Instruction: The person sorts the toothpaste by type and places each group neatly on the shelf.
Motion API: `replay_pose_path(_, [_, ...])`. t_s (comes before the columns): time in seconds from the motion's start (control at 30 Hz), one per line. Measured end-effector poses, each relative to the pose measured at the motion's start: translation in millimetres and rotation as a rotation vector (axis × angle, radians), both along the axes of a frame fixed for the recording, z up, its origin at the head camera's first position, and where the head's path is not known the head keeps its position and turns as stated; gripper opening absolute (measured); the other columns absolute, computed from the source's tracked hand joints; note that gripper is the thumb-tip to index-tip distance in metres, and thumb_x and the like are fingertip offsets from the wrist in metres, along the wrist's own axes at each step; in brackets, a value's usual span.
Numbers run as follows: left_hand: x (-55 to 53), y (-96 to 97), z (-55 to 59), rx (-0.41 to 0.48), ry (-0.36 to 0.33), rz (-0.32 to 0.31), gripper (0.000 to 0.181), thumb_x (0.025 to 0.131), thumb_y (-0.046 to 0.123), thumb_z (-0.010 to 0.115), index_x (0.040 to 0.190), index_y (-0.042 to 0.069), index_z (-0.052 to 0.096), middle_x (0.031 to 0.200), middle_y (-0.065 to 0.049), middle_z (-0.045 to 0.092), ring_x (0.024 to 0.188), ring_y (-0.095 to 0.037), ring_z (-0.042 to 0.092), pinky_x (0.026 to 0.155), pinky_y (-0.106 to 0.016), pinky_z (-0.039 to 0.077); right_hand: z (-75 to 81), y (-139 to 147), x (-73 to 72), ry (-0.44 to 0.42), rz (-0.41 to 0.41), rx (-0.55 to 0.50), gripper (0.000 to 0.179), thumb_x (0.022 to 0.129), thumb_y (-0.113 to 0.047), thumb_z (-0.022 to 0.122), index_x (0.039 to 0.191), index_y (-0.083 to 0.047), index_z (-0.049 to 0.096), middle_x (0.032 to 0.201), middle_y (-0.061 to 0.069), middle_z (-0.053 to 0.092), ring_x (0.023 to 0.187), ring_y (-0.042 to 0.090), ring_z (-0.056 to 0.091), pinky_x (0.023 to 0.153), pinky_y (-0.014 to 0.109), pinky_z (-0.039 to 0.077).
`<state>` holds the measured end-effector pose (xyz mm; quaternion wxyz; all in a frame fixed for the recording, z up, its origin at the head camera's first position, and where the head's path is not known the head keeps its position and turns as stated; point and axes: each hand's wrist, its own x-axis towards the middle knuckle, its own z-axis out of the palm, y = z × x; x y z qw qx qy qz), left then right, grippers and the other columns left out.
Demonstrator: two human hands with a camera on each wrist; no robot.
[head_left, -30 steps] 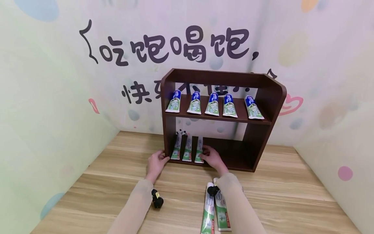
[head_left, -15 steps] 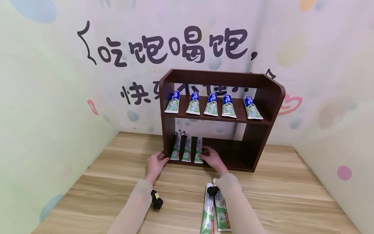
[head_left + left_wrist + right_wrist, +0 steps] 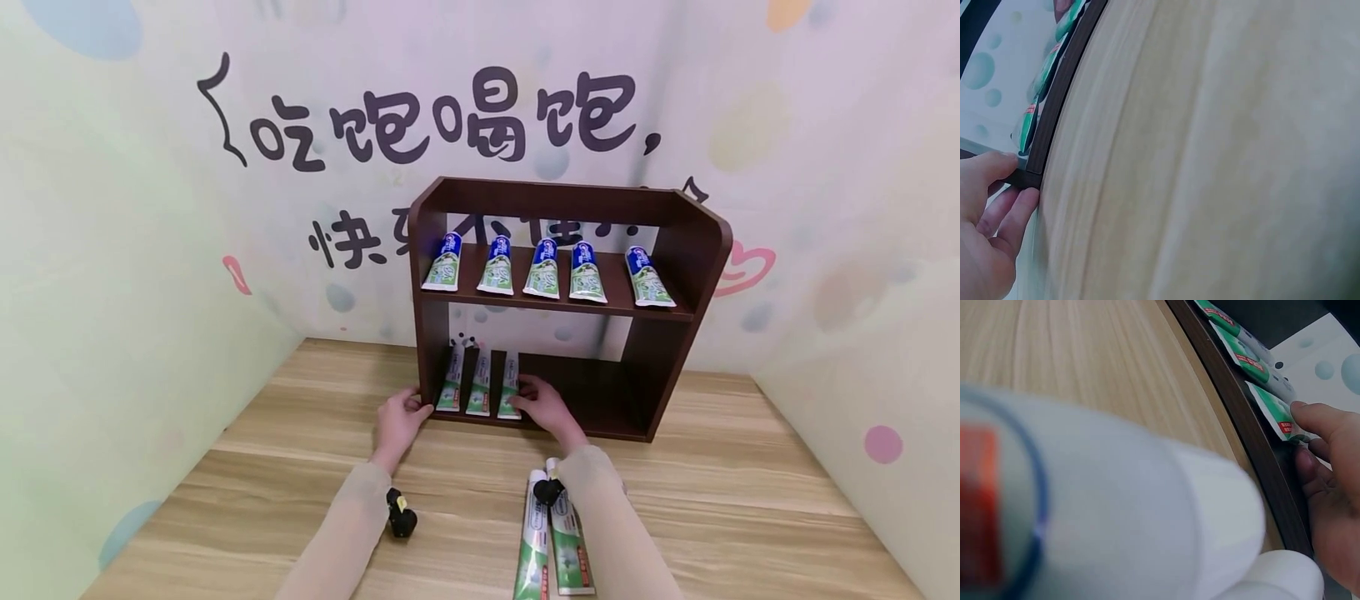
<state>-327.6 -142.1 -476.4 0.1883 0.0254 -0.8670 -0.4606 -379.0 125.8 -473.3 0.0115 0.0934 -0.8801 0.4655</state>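
Note:
A dark brown two-tier shelf (image 3: 555, 308) stands at the back of the table. My left hand (image 3: 397, 423) grips its lower left front corner, thumb on one side and fingertips on the other in the left wrist view. On the lower tier, several green-and-white toothpaste tubes lean back side by side. My right hand (image 3: 547, 408) pinches the rightmost toothpaste tube (image 3: 510, 387) near its flat end. In the right wrist view, the thumb lies on top of that tube (image 3: 1270, 407) and the fingers curl at its edge.
Several blue-and-green toothpaste tubes (image 3: 542, 271) lean on the upper tier. On the wooden table (image 3: 300, 467), two toothpaste tubes (image 3: 534, 533) lie in front of the shelf, partly beneath the right forearm. A printed wall (image 3: 360, 67) rises behind.
The view has shifted very slightly. Both hands keep their places, the left at the shelf corner and the right at the toothpaste tube.

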Motion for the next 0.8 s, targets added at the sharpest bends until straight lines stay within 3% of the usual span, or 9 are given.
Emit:
replay_pose_path(0.2, [0.9, 0.4, 1.5, 0.0, -0.013, -0.007, 0.038, 0.083, 0.012, 0.076, 0.117, -0.003, 0.067, 0.088, -0.02, 0.074, 0.076, -0.028, 0.071, 0.068, -0.036, 0.055, -0.1, 4, -3.0, -0.028, 0.002, -0.079, 0.058, 0.093, -0.018, 0.066, 0.144, 0.0, 0.045, 0.122, 0.021, 0.063, 0.108, 0.03, 0.062, 0.09, 0.043, 0.053])
replay_pose_path(0.33, [0.8, 0.8, 2.0, 0.001, -0.014, -0.013, 0.039, 0.084, 0.012, 0.075, 0.118, -0.004, 0.066, 0.09, -0.021, 0.074, 0.077, -0.029, 0.071, 0.07, -0.037, 0.056, 5.9, 9, -4.1, -0.07, -0.006, -0.174, 0.059, 0.095, -0.018, 0.064, 0.146, 0.001, 0.041, 0.126, 0.026, 0.06, 0.103, 0.03, 0.064, 0.086, 0.039, 0.056])
replay_pose_path(0.43, [0.9, 1.6, 1.0, 0.011, -0.006, -0.016, 0.039, 0.083, 0.011, 0.075, 0.118, -0.004, 0.066, 0.089, -0.021, 0.073, 0.077, -0.03, 0.072, 0.07, -0.038, 0.056, 13.2, 15, -0.6, -0.087, 0.0, -0.181, 0.059, 0.096, -0.018, 0.062, 0.148, 0.001, 0.039, 0.127, 0.028, 0.059, 0.102, 0.034, 0.065, 0.085, 0.038, 0.058])
replay_pose_path(0.63, [1.7, 1.1, 0.1, 0.015, -0.017, -0.012, 0.039, 0.083, 0.01, 0.075, 0.118, -0.004, 0.066, 0.088, -0.021, 0.073, 0.076, -0.029, 0.071, 0.067, -0.035, 0.055, 35.8, 31, 25.9, -0.038, 0.019, -0.115, 0.055, 0.098, -0.018, 0.06, 0.147, -0.002, 0.041, 0.13, 0.026, 0.057, 0.113, 0.037, 0.061, 0.085, 0.038, 0.058])
replay_pose_path(0.8, [-0.1, 1.2, 2.3, -0.006, -0.001, -0.025, 0.038, 0.083, 0.011, 0.073, 0.117, -0.006, 0.066, 0.088, -0.021, 0.073, 0.077, -0.03, 0.07, 0.068, -0.037, 0.055, 52.4, 40, 56.0, 0.029, 0.025, -0.113, 0.054, 0.098, -0.017, 0.061, 0.145, -0.002, 0.042, 0.124, 0.024, 0.059, 0.105, 0.029, 0.063, 0.08, 0.031, 0.058])
